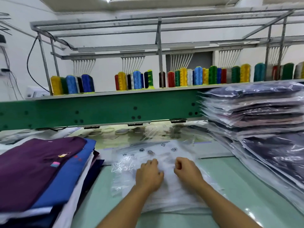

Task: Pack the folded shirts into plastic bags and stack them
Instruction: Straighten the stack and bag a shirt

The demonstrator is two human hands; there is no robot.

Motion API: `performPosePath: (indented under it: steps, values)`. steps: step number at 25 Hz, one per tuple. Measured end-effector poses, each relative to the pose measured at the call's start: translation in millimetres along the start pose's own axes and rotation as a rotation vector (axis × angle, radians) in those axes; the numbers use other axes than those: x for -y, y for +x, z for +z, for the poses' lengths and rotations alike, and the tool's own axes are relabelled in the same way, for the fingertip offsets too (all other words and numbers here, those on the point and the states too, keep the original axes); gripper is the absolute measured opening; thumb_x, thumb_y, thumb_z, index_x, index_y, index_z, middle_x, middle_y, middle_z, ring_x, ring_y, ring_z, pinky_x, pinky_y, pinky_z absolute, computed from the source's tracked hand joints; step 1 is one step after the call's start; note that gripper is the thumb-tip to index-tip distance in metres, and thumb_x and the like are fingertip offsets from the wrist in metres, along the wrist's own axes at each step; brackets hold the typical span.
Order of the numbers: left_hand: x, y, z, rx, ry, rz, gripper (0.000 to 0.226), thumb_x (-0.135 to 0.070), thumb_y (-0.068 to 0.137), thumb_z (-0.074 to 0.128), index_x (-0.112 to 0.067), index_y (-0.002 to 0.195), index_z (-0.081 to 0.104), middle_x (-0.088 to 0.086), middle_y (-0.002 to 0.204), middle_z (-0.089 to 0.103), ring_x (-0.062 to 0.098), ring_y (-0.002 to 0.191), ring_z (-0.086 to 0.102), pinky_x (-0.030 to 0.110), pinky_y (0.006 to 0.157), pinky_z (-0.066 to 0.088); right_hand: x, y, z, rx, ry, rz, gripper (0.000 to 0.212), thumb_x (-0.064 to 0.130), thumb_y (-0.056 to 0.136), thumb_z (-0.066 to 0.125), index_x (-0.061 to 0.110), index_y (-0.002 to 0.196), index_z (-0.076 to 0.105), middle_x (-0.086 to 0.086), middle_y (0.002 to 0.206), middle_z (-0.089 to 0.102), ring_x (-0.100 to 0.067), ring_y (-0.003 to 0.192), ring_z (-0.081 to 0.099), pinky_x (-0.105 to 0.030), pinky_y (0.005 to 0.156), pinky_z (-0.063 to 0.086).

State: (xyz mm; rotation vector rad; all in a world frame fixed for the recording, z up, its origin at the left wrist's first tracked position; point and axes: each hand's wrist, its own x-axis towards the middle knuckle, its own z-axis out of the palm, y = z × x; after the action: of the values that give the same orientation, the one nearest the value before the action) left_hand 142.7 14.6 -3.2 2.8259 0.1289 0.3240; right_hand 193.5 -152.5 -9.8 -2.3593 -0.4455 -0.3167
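plastic bags (148, 146) lie flat between shirts (32, 170) and stack (255, 112).

No wording can be read; printed marks on the plastic bag (131, 162) and an embroidered motif on the purple shirt (32, 170) are blurred.
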Motion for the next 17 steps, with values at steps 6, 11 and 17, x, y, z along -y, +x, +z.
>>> performPosePath:
  steps: [6, 11, 17]
  values:
    - [39.6, 7.4, 24.1, -0.014, -0.078, 0.111, 0.061, -0.07, 0.09, 0.048, -0.033, 0.138, 0.054, -0.013, 0.142, 0.055, 0.014, 0.132, 0.047, 0.038, 0.112, 0.033, -18.8, 3.4, 8.8, -0.009, -0.212, 0.134, 0.03, 0.039, 0.094, 0.056, 0.031, 0.123, 0.053, 0.001, 0.122, 0.054, -0.023, 0.121, 0.046, -0.033, 0.093, 0.045]
    - [36.3, 4.5, 23.8, -0.087, -0.091, 0.162, 0.041, -0.059, 0.092, 0.054, -0.034, 0.123, 0.063, -0.017, 0.128, 0.063, 0.009, 0.125, 0.051, 0.041, 0.108, 0.033, -25.9, 6.6, 2.5, -0.022, -0.216, 0.197, 0.036, 0.046, 0.093, 0.057, 0.03, 0.125, 0.057, -0.002, 0.123, 0.061, -0.027, 0.122, 0.048, -0.036, 0.099, 0.043]
    - [34.1, -7.7, 24.8, -0.318, -0.066, 0.191, 0.021, -0.03, 0.107, 0.038, -0.023, 0.101, 0.057, 0.0, 0.092, 0.069, 0.023, 0.089, 0.063, 0.035, 0.071, 0.033, -23.5, 2.1, 1.5, -0.117, -0.016, 0.263, 0.022, 0.038, 0.098, 0.055, 0.021, 0.109, 0.063, -0.005, 0.098, 0.068, -0.027, 0.098, 0.061, -0.036, 0.083, 0.051]
